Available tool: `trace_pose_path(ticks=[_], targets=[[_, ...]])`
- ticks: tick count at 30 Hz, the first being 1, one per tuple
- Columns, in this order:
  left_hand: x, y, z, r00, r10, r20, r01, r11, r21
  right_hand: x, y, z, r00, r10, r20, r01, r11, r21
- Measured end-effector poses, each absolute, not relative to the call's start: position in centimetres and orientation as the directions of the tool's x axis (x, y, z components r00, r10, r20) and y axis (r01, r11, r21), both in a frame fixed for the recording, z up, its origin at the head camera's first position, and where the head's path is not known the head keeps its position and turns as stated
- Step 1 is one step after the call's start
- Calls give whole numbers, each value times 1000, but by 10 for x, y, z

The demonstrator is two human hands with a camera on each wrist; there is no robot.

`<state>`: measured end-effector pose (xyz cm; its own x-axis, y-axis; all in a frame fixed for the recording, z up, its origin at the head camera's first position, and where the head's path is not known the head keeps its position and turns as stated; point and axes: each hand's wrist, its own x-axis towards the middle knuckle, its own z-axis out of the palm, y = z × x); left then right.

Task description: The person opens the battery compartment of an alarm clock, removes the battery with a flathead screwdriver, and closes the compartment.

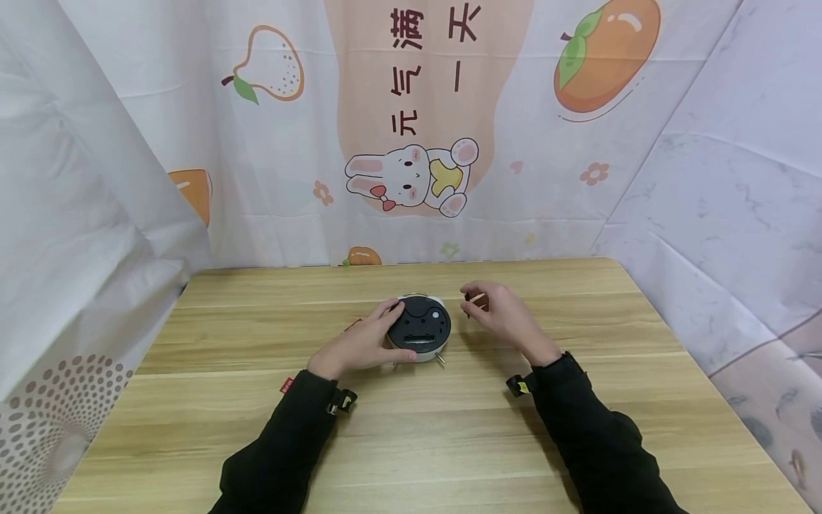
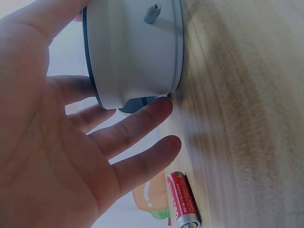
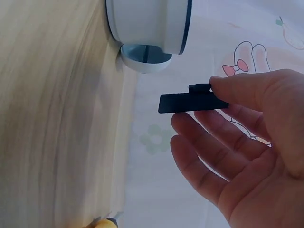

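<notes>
A round white alarm clock [image 1: 419, 325] lies face down on the table, its black back up and an empty battery slot showing. My left hand [image 1: 366, 343] holds the clock from its left side, thumb at the edge near its feet and fingers around the far edge. To the clock's right, and apart from it, my right hand [image 1: 504, 314] pinches a small black battery cover [image 3: 192, 101] between thumb and fingers. A red AA battery [image 2: 181, 199] lies on the table beyond my left fingers; the head view shows only a sliver of it.
The wooden table [image 1: 411, 442] has a printed curtain [image 1: 282, 178] behind it and pale cloth along both sides. At the bottom of the right wrist view, part of a yellow object [image 3: 105, 223] with a dark end shows.
</notes>
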<state>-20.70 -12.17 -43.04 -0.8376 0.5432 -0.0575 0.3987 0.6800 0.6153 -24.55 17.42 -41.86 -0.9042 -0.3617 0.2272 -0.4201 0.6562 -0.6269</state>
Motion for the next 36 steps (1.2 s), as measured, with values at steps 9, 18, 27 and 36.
trace_pose_path(ticks=[9,18,27,36], targets=[[-207,-121,-431,-836,546,-60,400,680,614,-242,173,-414,-886,-371,279,-460,622,-634],[-207,-121,-429,-841,540,-19,425,683,594,-238,168,-411,-852,-377,364,-524,596,-609],[-206,-119,-423,-823,550,142,536,669,516,-239,168,-414,-827,-415,380,-562,581,-589],[-209,-114,-422,-778,572,260,616,614,494,-237,166,-411,-788,-476,390,-612,543,-575]])
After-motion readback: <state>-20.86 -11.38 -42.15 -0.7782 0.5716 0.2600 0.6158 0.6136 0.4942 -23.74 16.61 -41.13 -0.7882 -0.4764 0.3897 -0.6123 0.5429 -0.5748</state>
